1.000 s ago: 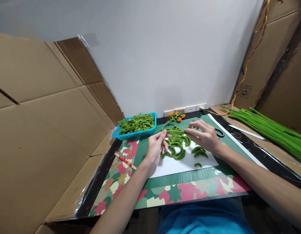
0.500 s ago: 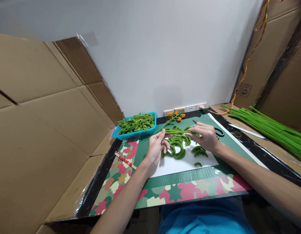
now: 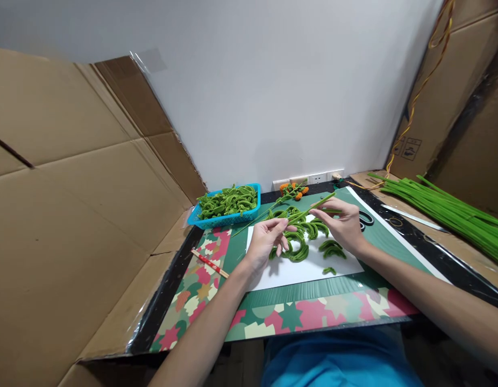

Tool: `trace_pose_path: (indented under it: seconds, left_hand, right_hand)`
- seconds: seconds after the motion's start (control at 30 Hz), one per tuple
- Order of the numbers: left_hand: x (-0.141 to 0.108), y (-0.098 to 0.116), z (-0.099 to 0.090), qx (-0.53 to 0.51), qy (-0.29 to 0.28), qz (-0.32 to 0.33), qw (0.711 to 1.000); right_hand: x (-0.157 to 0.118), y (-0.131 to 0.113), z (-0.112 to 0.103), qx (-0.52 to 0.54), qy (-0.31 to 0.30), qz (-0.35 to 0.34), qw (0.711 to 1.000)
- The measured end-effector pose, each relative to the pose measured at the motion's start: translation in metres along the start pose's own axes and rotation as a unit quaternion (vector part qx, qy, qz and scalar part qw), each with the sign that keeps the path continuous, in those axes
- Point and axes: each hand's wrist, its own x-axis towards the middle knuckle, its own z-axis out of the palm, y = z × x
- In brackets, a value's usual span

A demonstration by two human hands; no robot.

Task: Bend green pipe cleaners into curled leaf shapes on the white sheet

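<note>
Green pipe cleaners (image 3: 324, 202) stretch slantwise between my two hands above the white paper (image 3: 281, 277). My left hand (image 3: 262, 243) pinches their lower end between thumb and forefinger, its other fingers loosely curled. Farther up, my right hand (image 3: 342, 221) grips them with its fingertips, and one end sticks out past the fingers. How many stems are held is hard to make out. Beneath the hands lie many curved green pipe cleaner pieces (image 3: 299, 251), bunched on the paper. A small group (image 3: 332, 249) and a short piece (image 3: 329, 270) sit apart to the right.
A blue basket (image 3: 228, 219) heaped with green pieces stands at the back left, beside an orange-flowered stem (image 3: 294, 190). Black-handled scissors (image 3: 367, 218) lie behind my right hand. Long green stems (image 3: 446, 215) and a metal ruler (image 3: 414, 217) are at right, red-wrapped chopsticks (image 3: 210, 263) at left.
The held pipe cleaners have gone from nearly level to slanted, rising to the right. My left hand has shifted slightly right, and my right hand has turned its fingertips upward.
</note>
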Motion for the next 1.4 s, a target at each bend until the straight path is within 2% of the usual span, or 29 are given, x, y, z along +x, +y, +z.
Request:
trace_pose_path:
  seconds: [0.13, 0.27, 0.4, 0.5, 0.57, 0.8, 1.0, 1.17, 1.3, 1.4]
  left_hand:
    - [0.002, -0.002, -0.001, -0.003, 0.026, 0.021, 0.999]
    - [0.004, -0.003, -0.004, 0.011, 0.063, 0.063, 0.996]
    - [0.004, -0.004, -0.003, 0.006, 0.03, 0.047, 0.998]
    - [0.003, -0.005, -0.002, 0.011, -0.011, 0.013, 1.0]
    - [0.003, -0.005, -0.001, 0.018, -0.027, 0.004, 0.999]
    - [0.004, -0.004, 0.001, -0.028, -0.012, 0.008, 1.0]
    - [0.002, -0.005, 0.0, -0.074, -0.014, -0.032, 0.997]
    - [0.0, -0.005, 0.004, -0.066, -0.014, -0.033, 0.997]
    - [0.0, -0.004, 0.006, -0.034, 0.022, -0.011, 0.999]
    - [0.0, -0.002, 0.005, -0.058, 0.025, -0.018, 0.998]
  right_hand:
    - [0.001, 0.002, -0.002, -0.046, -0.009, -0.032, 0.998]
    - [0.001, 0.005, -0.004, -0.091, -0.045, -0.058, 0.993]
    - [-0.002, 0.006, -0.002, -0.164, -0.071, -0.138, 0.974]
    - [-0.006, 0.007, 0.001, -0.174, -0.099, -0.198, 0.96]
    - [-0.008, 0.008, 0.003, -0.17, -0.11, -0.214, 0.956]
    - [-0.005, 0.01, -0.001, -0.178, -0.107, -0.222, 0.953]
    - [-0.006, 0.009, 0.001, -0.136, -0.12, -0.231, 0.956]
    - [-0.009, 0.0, 0.004, -0.067, -0.121, -0.166, 0.976]
    - [-0.009, -0.007, 0.005, -0.024, -0.135, -0.127, 0.982]
    - [-0.01, -0.009, 0.006, 0.006, -0.133, -0.086, 0.987]
